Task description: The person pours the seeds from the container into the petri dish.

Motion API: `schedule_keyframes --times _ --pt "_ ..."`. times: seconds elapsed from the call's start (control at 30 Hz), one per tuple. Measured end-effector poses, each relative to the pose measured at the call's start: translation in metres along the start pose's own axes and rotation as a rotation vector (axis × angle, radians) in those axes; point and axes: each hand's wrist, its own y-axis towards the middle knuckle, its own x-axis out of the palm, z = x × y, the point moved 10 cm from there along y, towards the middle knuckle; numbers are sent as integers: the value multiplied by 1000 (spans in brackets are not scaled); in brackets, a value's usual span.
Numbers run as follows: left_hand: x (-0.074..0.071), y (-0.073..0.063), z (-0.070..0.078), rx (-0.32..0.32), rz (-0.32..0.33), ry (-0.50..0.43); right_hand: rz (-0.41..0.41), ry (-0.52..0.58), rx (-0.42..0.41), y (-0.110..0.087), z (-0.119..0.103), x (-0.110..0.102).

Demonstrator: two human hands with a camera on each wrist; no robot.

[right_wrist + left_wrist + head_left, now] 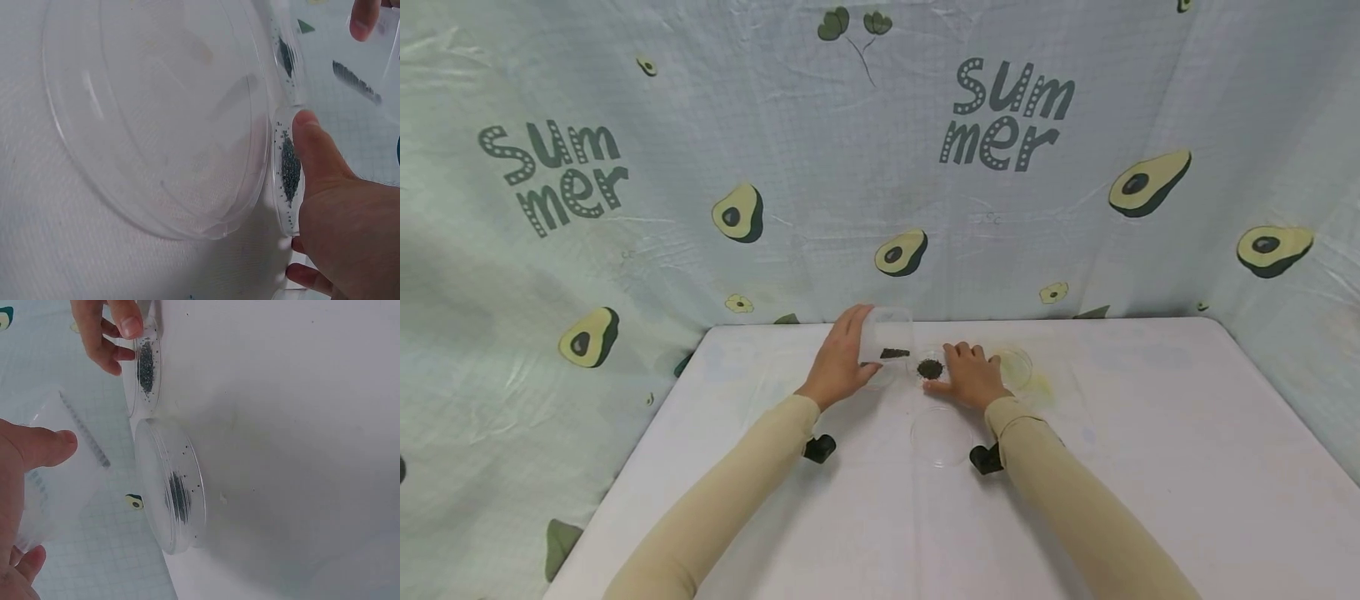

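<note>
My left hand [841, 362] holds up a clear plastic container [889, 329], thumb on the near side and fingers behind it; a strip of small dark grains [894, 353] lies low inside. Under it, a clear petri dish [172, 487] with dark grains stands on the table, best seen in the left wrist view. At the right, my right hand [973, 375] grips another petri dish [289, 169], thumb at its near rim and fingers at the far side. A round pile of dark grains [930, 369] lies in this dish.
Nearer to me on the white table [865, 517] lies a wide clear round dish [942, 437]. Another clear round dish [1018, 367] stands right of my right hand, beside a yellowish stain [1041, 387]. A printed cloth [820, 167] hangs behind the table.
</note>
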Motion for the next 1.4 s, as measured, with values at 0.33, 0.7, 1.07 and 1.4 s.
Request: schedule_keyframes --times 0.33,0.7,1.07,1.4 --pt "-1 -8 -21 -107 2 -84 32 21 -27 0 -2 1" --pt "-9 -19 -36 -147 39 -148 94 26 -66 -6 -7 -7" --pt "-10 -29 -54 -239 31 -188 123 38 -90 -13 -7 -17" --pt "-12 -38 -64 -299 21 -211 131 33 -132 -22 -13 -20"
